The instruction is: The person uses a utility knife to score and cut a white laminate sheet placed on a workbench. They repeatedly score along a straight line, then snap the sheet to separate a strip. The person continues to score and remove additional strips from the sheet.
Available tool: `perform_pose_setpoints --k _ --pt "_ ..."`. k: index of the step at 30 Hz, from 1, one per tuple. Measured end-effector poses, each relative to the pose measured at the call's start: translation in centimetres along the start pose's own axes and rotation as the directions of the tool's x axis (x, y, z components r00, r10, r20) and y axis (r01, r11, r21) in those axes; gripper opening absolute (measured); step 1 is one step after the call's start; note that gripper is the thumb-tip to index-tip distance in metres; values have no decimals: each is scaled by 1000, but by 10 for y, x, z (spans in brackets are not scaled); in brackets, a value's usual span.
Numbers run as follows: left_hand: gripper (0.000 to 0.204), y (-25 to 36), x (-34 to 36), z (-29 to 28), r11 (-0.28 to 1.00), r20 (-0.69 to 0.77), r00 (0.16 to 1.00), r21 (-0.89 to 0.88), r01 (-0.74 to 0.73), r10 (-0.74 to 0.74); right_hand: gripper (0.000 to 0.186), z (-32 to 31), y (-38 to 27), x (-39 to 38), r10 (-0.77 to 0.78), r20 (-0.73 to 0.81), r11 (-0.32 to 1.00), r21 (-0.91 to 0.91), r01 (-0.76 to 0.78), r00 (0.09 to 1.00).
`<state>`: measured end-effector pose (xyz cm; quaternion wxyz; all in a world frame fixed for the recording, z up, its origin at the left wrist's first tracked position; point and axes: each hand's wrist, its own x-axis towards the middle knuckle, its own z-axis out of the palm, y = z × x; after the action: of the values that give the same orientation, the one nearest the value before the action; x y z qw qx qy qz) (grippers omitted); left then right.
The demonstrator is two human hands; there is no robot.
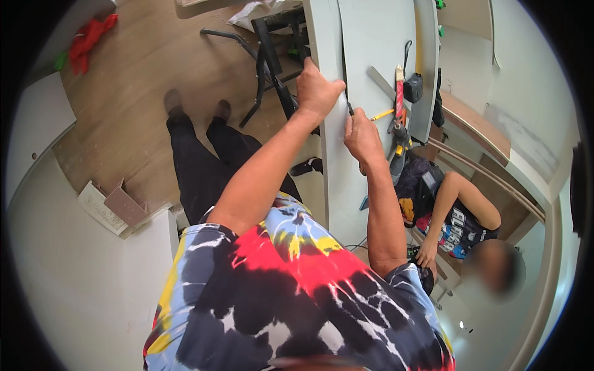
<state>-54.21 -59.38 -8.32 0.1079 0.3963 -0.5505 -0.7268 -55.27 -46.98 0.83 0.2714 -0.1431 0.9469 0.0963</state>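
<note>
A long white board (333, 185) lies in front of me, with a white sheet (374, 37) beside it and a dark narrow gap between them. My left hand (318, 91) is wrapped over the board's left edge, its thumb pointing right across the surface. Close to the gap, my right hand (364, 137) pinches a slim dark tool (351, 109); its tip points away from me, and its exact kind is unclear. Just right of that hand lie a yellow pencil (382, 115), a tool with a red and white handle (399, 93) and a yellow-grey power drill (402, 141).
A black, boxy item with a strap (413, 88) lies at the board's far right. Another person (461, 216) crouches at right beside a dark bag (416, 179). A black metal stand (263, 68) is left of the board. Red cloth (90, 42) lies on the wooden floor (142, 55).
</note>
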Motion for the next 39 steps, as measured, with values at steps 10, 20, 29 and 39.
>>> perform_pose_setpoints --k 10,20,29,39 --pt "50 -2 4 3 1000 32 999 -9 19 -19 27 0 0 8 -11 16 999 31 11 1000" --pt "48 0 3 2 1000 13 1000 1 7 -7 29 6 5 5 -38 8 999 13 38 999" --pt "51 -2 6 3 1000 25 1000 3 -16 16 28 7 9 -8 -18 -1 999 51 18 1000" --pt "60 8 -3 2 994 30 998 96 44 -47 26 11 17 3 -83 -59 992 94 88 995"
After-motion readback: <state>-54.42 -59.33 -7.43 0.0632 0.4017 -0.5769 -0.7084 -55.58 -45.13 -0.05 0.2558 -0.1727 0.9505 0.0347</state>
